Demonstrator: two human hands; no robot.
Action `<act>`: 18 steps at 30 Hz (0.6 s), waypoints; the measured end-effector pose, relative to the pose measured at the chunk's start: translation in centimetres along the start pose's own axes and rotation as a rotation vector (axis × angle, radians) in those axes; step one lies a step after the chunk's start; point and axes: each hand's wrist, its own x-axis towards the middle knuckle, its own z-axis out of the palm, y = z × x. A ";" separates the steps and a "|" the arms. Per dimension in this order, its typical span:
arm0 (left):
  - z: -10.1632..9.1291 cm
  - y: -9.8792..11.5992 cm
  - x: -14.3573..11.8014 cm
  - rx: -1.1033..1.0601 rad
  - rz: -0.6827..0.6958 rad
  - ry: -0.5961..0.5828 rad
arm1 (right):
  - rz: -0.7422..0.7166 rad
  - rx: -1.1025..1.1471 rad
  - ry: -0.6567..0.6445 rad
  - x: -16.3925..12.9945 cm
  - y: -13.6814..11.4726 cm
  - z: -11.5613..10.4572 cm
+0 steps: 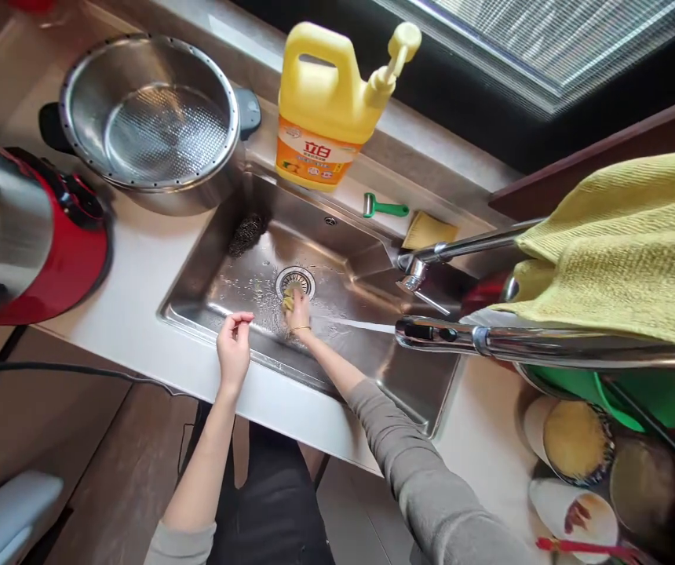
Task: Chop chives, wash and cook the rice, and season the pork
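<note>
Down in the steel sink [366, 349], my right hand [298, 310] is closed around a small yellow sponge [289, 298], just at the front of the drain [308, 275]. Part of the sponge is covered by the fingers. A stream of water runs from the chrome faucet [437, 333] toward this hand, and the sink floor is wet. My left hand [235, 345] hovers over the sink's front rim with its fingers curled in toward the thumb; nothing shows in it. A dark scouring pad [247, 234] lies in the sink's back left corner.
A large steel pot [155, 188] and a red appliance [78, 243] stand at left. Behind the sink are a yellow detergent jug [319, 102], a green peeler [388, 208] and another sponge [430, 231]. A yellow towel [625, 243] drapes over the faucet; bowls [576, 439] stand at right.
</note>
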 end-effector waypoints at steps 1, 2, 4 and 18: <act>-0.4 0.0 0.0 0.001 0.005 0.012 | -0.111 -0.025 -0.050 0.8 -2.3 1.1; -0.8 0.0 0.0 0.003 0.011 0.024 | -0.225 -0.061 -0.101 2.0 -4.5 2.0; -1.7 -0.2 0.1 0.015 0.026 0.035 | -0.387 -0.135 -0.189 5.0 -8.2 3.3; 0.3 -0.6 14.2 0.305 0.119 -0.157 | 0.039 -0.132 0.058 7.2 -6.8 -0.5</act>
